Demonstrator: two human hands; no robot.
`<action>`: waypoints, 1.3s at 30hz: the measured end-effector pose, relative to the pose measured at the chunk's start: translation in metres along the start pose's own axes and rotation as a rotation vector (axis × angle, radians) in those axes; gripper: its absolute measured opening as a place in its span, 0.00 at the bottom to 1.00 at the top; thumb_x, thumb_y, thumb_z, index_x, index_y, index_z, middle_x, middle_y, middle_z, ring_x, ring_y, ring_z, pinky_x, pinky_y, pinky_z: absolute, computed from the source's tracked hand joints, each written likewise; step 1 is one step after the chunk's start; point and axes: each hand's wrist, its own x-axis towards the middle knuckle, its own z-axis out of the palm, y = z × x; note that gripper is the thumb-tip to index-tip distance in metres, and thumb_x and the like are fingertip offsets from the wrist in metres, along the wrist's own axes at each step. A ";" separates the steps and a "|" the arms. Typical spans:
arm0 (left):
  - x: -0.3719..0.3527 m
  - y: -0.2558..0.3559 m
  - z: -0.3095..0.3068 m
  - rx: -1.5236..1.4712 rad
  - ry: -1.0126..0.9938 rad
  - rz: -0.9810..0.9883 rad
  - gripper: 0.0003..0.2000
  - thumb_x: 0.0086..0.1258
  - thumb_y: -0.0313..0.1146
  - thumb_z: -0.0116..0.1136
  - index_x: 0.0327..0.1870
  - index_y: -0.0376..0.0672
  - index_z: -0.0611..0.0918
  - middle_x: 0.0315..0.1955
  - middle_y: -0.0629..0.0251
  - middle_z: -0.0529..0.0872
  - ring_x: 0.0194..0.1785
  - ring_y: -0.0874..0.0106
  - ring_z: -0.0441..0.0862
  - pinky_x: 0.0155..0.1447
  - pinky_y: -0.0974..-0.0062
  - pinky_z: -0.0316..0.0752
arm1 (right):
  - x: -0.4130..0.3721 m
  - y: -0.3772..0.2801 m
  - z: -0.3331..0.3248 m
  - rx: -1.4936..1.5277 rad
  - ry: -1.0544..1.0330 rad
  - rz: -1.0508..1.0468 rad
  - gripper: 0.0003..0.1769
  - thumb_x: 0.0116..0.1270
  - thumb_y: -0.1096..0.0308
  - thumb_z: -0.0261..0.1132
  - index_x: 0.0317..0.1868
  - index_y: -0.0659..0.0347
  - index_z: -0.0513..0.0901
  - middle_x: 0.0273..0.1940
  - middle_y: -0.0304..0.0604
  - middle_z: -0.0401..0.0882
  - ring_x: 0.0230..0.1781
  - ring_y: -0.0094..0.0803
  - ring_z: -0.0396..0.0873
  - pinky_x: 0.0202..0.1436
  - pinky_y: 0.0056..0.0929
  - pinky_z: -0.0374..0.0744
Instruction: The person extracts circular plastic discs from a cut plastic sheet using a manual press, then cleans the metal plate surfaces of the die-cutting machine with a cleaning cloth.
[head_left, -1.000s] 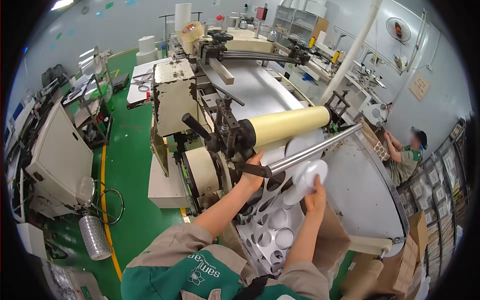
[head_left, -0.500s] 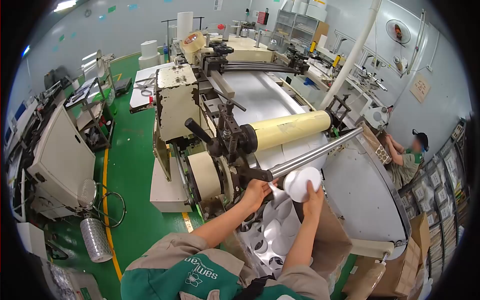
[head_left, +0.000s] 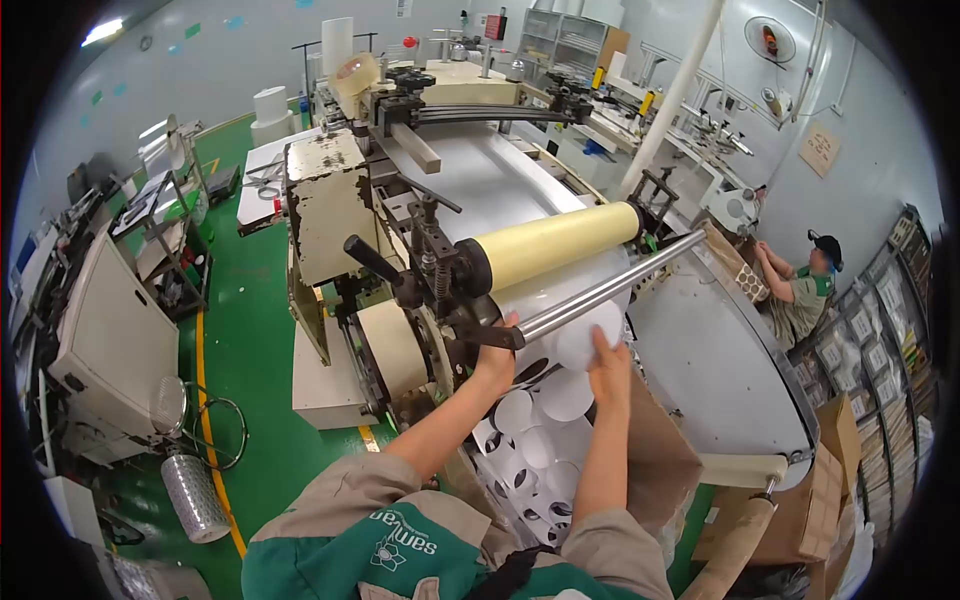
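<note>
Below the steel bar [head_left: 610, 290], my right hand [head_left: 611, 372] grips a stack of round white discs [head_left: 586, 338], thumb across its face. My left hand [head_left: 495, 362] is raised beside the bar's near end and its dark bracket, close to the white sheet coming off the machine; its fingers are mostly hidden, so any hold cannot be made out. Between my forearms, a cardboard box [head_left: 655, 440] contains white sheet with round holes and loose white discs [head_left: 537, 447]. Above the bar lies a yellow roller [head_left: 560, 245].
The machine's white sheet [head_left: 480, 190] runs back from the roller. A black lever [head_left: 372, 258] sticks out left. A grey metal panel [head_left: 720, 370] stands at right, with cardboard boxes [head_left: 770, 530] below. Another person [head_left: 800, 290] works at far right.
My left hand has moved up and slightly left, toward the bar's bracket. My right hand has moved a little up and left with the discs. The whole view has shifted slightly.
</note>
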 end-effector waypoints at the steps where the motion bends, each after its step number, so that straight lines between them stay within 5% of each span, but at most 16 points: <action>1: -0.006 -0.013 -0.009 0.098 -0.021 0.006 0.14 0.69 0.38 0.53 0.49 0.39 0.75 0.44 0.71 0.74 0.49 0.79 0.66 0.57 0.78 0.61 | 0.003 0.006 0.008 -0.099 -0.029 -0.026 0.24 0.62 0.67 0.65 0.56 0.70 0.71 0.50 0.43 0.76 0.49 0.28 0.74 0.55 0.28 0.70; 6: -0.032 -0.015 -0.018 0.145 -0.117 -0.297 0.11 0.71 0.42 0.52 0.38 0.44 0.77 0.34 0.72 0.80 0.38 0.80 0.75 0.39 0.81 0.67 | -0.005 0.020 0.016 -0.293 -0.012 0.017 0.23 0.61 0.76 0.64 0.57 0.69 0.70 0.51 0.44 0.75 0.50 0.30 0.74 0.55 0.27 0.71; 7: -0.018 -0.027 -0.035 0.257 -0.150 -0.290 0.18 0.73 0.42 0.47 0.56 0.39 0.73 0.47 0.67 0.80 0.52 0.76 0.75 0.53 0.76 0.69 | -0.007 0.023 0.005 -0.294 0.138 -0.034 0.23 0.61 0.75 0.64 0.56 0.69 0.70 0.51 0.45 0.75 0.50 0.31 0.74 0.55 0.28 0.71; 8: -0.036 0.002 -0.007 0.149 -0.166 -0.218 0.17 0.74 0.38 0.45 0.57 0.38 0.71 0.50 0.64 0.77 0.52 0.73 0.75 0.58 0.75 0.70 | -0.008 0.025 -0.009 -0.295 0.282 -0.084 0.23 0.61 0.74 0.64 0.56 0.68 0.70 0.51 0.45 0.75 0.50 0.32 0.75 0.55 0.30 0.72; 10: -0.019 0.004 -0.010 0.074 -0.020 -0.146 0.06 0.71 0.35 0.50 0.34 0.44 0.75 0.32 0.69 0.76 0.39 0.77 0.76 0.47 0.77 0.73 | -0.006 0.031 -0.059 0.100 0.410 -0.124 0.21 0.62 0.72 0.64 0.55 0.67 0.72 0.52 0.45 0.75 0.50 0.34 0.75 0.55 0.32 0.74; 12: 0.004 0.001 -0.017 -0.039 -0.049 -0.109 0.05 0.69 0.35 0.54 0.36 0.46 0.74 0.33 0.70 0.75 0.37 0.78 0.71 0.42 0.77 0.67 | -0.010 0.022 -0.070 0.110 0.442 -0.168 0.22 0.61 0.72 0.66 0.55 0.67 0.72 0.51 0.46 0.75 0.49 0.35 0.75 0.53 0.33 0.74; 15: 0.008 0.020 0.014 -0.080 -0.010 0.146 0.08 0.67 0.36 0.56 0.40 0.43 0.75 0.35 0.73 0.74 0.40 0.81 0.68 0.47 0.78 0.62 | -0.001 0.010 -0.055 0.044 0.332 -0.023 0.22 0.61 0.71 0.66 0.54 0.67 0.73 0.50 0.45 0.76 0.50 0.33 0.75 0.54 0.30 0.75; 19: 0.018 0.020 0.018 -0.092 0.057 0.147 0.12 0.66 0.37 0.56 0.44 0.40 0.75 0.38 0.71 0.74 0.44 0.80 0.68 0.52 0.76 0.62 | 0.019 0.006 -0.003 -0.073 0.141 0.004 0.17 0.59 0.75 0.66 0.49 0.68 0.76 0.42 0.42 0.79 0.41 0.29 0.78 0.47 0.26 0.75; 24: 0.018 -0.004 -0.006 -0.001 -0.013 -0.090 0.09 0.67 0.35 0.55 0.42 0.40 0.77 0.37 0.71 0.76 0.42 0.79 0.70 0.47 0.75 0.65 | 0.034 0.011 0.018 -0.328 0.002 -0.005 0.14 0.58 0.73 0.65 0.45 0.65 0.76 0.39 0.36 0.79 0.36 0.23 0.75 0.40 0.21 0.72; 26: -0.006 -0.010 -0.005 0.244 0.028 0.061 0.07 0.67 0.37 0.54 0.35 0.44 0.77 0.29 0.75 0.74 0.36 0.81 0.70 0.42 0.79 0.65 | 0.042 0.024 0.000 -0.346 -0.115 -0.005 0.16 0.59 0.74 0.65 0.48 0.66 0.75 0.42 0.38 0.79 0.40 0.24 0.76 0.44 0.22 0.73; 30: -0.032 -0.029 -0.024 0.218 -0.218 -0.232 0.09 0.71 0.39 0.51 0.36 0.44 0.78 0.26 0.76 0.74 0.30 0.84 0.69 0.37 0.83 0.65 | 0.013 0.016 0.014 -0.343 -0.137 0.067 0.21 0.60 0.75 0.64 0.54 0.69 0.72 0.46 0.43 0.78 0.46 0.29 0.77 0.51 0.26 0.73; 32: -0.035 -0.038 -0.023 0.203 -0.211 -0.204 0.14 0.70 0.47 0.51 0.33 0.47 0.79 0.20 0.81 0.68 0.24 0.87 0.61 0.27 0.83 0.55 | -0.003 0.007 0.012 -0.440 0.004 0.034 0.20 0.62 0.74 0.63 0.54 0.69 0.72 0.46 0.43 0.78 0.45 0.30 0.77 0.52 0.28 0.74; 34: -0.041 -0.018 -0.017 0.163 -0.165 -0.170 0.10 0.69 0.42 0.52 0.36 0.45 0.80 0.21 0.79 0.71 0.24 0.85 0.62 0.28 0.82 0.57 | -0.007 0.009 -0.020 -0.257 0.157 -0.049 0.21 0.64 0.70 0.63 0.56 0.68 0.71 0.50 0.45 0.76 0.50 0.33 0.75 0.54 0.32 0.74; 37: -0.028 0.010 -0.006 -0.029 -0.049 -0.069 0.13 0.68 0.38 0.52 0.22 0.49 0.69 0.17 0.79 0.64 0.22 0.82 0.60 0.27 0.81 0.56 | -0.011 0.002 -0.047 -0.003 0.406 -0.155 0.25 0.64 0.66 0.63 0.58 0.67 0.68 0.54 0.46 0.73 0.53 0.37 0.73 0.56 0.36 0.73; 38: -0.023 0.024 0.007 -0.092 0.039 -0.170 0.10 0.68 0.38 0.53 0.26 0.49 0.71 0.20 0.77 0.66 0.25 0.81 0.62 0.32 0.80 0.59 | -0.010 0.002 -0.057 0.052 0.443 -0.186 0.28 0.63 0.64 0.64 0.60 0.67 0.67 0.55 0.46 0.71 0.55 0.38 0.71 0.57 0.37 0.72; 39: -0.013 0.027 -0.006 -0.067 -0.193 -0.099 0.08 0.68 0.38 0.54 0.30 0.50 0.71 0.25 0.75 0.68 0.30 0.80 0.65 0.40 0.78 0.62 | -0.013 -0.007 -0.052 0.098 0.455 -0.199 0.28 0.64 0.65 0.64 0.61 0.66 0.66 0.57 0.47 0.70 0.55 0.39 0.71 0.59 0.38 0.71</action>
